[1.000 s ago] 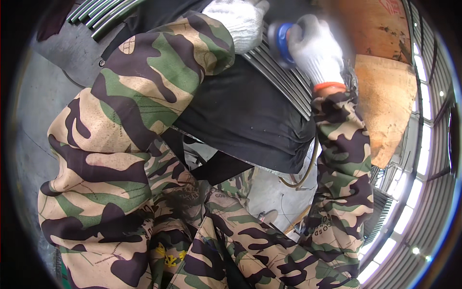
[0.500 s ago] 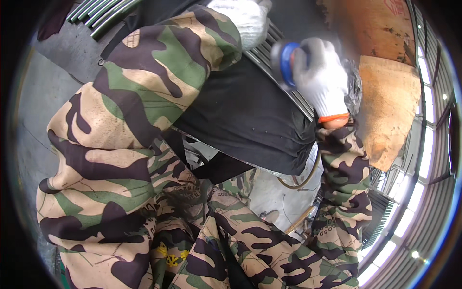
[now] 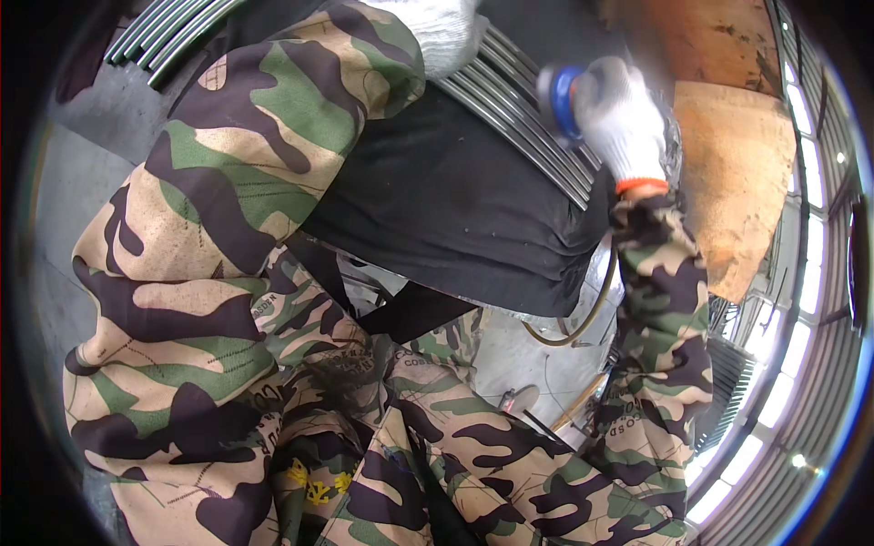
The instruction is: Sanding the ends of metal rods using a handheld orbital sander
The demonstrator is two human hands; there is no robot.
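Observation:
Several shiny metal rods (image 3: pixel 519 127) lie side by side on a black cloth (image 3: pixel 446 200). At the top edge my left hand (image 3: pixel 443 38), in a white knit glove, rests at the rods' left side; its fingers are hidden or cut off by the frame. My right hand (image 3: pixel 619 114), in a white glove with an orange cuff, is closed round a blue round-headed tool (image 3: pixel 565 102). The tool's greyish disc side is over the right part of the rods, slightly blurred. Whether it touches them I cannot tell.
More metal rods (image 3: pixel 187 32) lie in a bundle at the upper left. Brown wooden boards (image 3: pixel 733 173) stand on the right. A yellowish hose (image 3: pixel 569 338) loops below the cloth's edge. Grey floor (image 3: pixel 91 155) shows at the left.
The view has shifted a little. My right hand and the blue tool have moved slightly up and right, and my left hand slightly left. More of the rods shows between them.

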